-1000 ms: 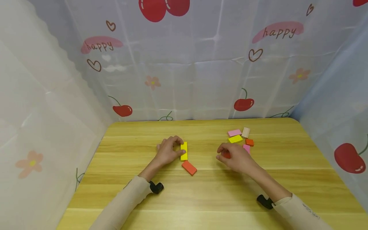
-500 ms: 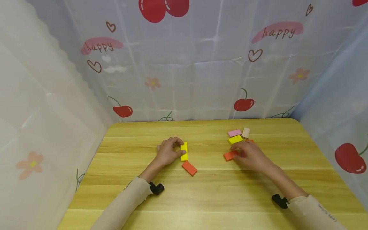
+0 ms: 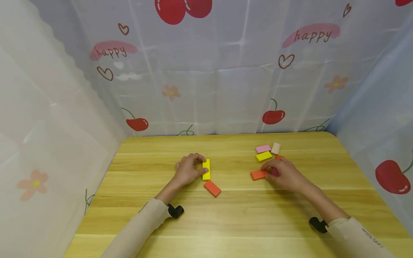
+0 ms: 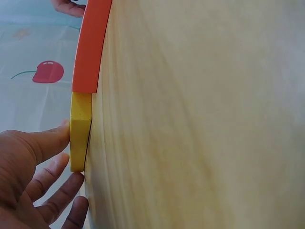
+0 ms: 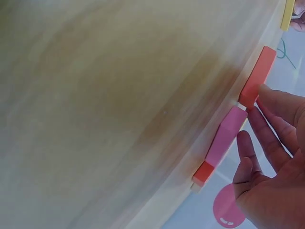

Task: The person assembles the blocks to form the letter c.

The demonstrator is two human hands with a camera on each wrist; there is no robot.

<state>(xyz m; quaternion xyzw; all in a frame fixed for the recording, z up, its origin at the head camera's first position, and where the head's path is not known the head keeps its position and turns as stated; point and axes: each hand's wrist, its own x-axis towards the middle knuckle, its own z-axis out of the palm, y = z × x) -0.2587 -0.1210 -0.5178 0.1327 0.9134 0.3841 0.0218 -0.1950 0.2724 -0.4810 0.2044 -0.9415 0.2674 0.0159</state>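
My left hand (image 3: 193, 168) lies on the wooden table (image 3: 226, 222) with its thumb and fingers pinching a flat yellow block (image 3: 206, 169). In the left wrist view the thumb presses that yellow block (image 4: 80, 129), which abuts an orange block (image 4: 90, 47). This orange block (image 3: 212, 188) lies just in front of the yellow one. My right hand (image 3: 274, 171) rests to the right, fingertips at the end of another orange block (image 3: 258, 175) and over a pink block (image 5: 226, 138). In the right wrist view the fingers (image 5: 267, 119) look fairly straight, touching that orange block (image 5: 257, 76).
Behind my right hand lie a pink block (image 3: 263, 148), a yellow block (image 3: 264, 156), a beige block (image 3: 275, 148) and a small orange block (image 3: 279, 157). Cherry-print sheets wall the table on three sides. Black wrist cameras (image 3: 175, 210) sit on both forearms.
My right hand set the orange block it held down on the table, then drew back right onto the pink block. The left hand and its yellow block stayed put.
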